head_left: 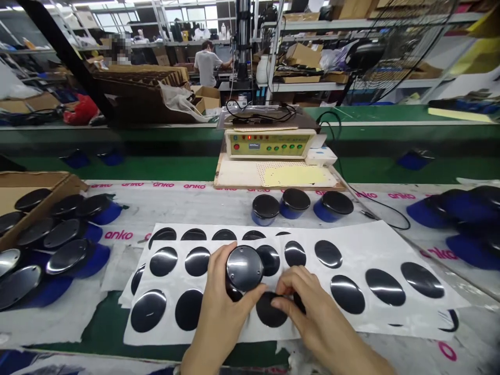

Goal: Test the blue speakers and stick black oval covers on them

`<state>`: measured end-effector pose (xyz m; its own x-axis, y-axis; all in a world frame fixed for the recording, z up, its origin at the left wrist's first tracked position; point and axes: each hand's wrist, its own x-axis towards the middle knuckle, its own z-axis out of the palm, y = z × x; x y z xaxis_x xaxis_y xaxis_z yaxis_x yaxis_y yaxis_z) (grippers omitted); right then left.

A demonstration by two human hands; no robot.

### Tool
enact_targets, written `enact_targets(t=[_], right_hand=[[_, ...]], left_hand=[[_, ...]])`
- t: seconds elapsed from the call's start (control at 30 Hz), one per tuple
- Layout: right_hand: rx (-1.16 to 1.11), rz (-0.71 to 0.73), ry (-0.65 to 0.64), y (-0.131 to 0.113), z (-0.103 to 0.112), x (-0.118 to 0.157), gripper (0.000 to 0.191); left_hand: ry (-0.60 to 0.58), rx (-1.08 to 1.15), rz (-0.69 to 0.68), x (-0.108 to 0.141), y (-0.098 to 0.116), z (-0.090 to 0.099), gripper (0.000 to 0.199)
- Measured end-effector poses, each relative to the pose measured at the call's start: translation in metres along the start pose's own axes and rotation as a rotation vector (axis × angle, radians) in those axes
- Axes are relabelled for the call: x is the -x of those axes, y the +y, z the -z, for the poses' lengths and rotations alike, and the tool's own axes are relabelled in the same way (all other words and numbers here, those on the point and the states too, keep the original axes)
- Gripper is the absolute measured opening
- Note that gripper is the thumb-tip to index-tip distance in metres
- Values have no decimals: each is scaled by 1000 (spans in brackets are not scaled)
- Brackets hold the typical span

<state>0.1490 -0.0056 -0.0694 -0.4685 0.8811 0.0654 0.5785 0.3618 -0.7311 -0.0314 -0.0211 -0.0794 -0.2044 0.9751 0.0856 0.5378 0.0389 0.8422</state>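
Left hand (219,304) clasping, I'm holding a round black-topped unit (245,268) over the white sheet (171,283), its base hidden; my right hand (308,304) is pinching a partly covered black disc (269,315). Blue units (94,260) are crowding the left, some cut off.

The person's left hand (224,299) stands upright, fingers curled in a grip, its thumb slanting toward the other hand. Just beside it, the right hand (308,302) bends inward, thumb and forefinger pinched, the wrist bare.
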Motion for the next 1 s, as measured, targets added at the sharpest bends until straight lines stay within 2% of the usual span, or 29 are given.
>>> enact_targets(t=[0.1, 0.17, 0.27, 0.3, 0.33, 0.37, 0.47, 0.53, 0.7, 1.0], right_hand=[[-82, 85, -33, 5, 11, 9, 15], [-151, 85, 26, 7, 24, 19, 14], [-285, -67, 372, 9, 46, 30, 10], [-333, -140, 467, 9, 51, 30, 14], [-381, -208, 510, 9, 53, 28, 19], [-425, -269, 496, 8, 53, 24, 22], [-558, -395, 318, 1, 40, 1, 26], [-659, -457, 279, -4, 27, -15, 32], [-782, -412, 303, -11, 4, -34, 33], [-815, -357, 275, -7, -13, -34, 27]], left_hand=[[-1, -13, -10, 1, 2, -1, 56], [12, -17, 12, 1, 3, -2, 56], [14, 50, 101, 0, 5, -3, 62], [10, 79, 129, 0, 5, -3, 63], [4, 99, 144, 0, 5, -3, 64], [-5, 104, 144, -1, 5, -3, 65], [-46, 52, 99, -1, 3, -4, 64], [-73, 23, 72, 0, 0, -5, 68], [-74, 18, 10, 0, -2, -7, 72], [-91, 30, 30, 0, 0, -7, 74]])
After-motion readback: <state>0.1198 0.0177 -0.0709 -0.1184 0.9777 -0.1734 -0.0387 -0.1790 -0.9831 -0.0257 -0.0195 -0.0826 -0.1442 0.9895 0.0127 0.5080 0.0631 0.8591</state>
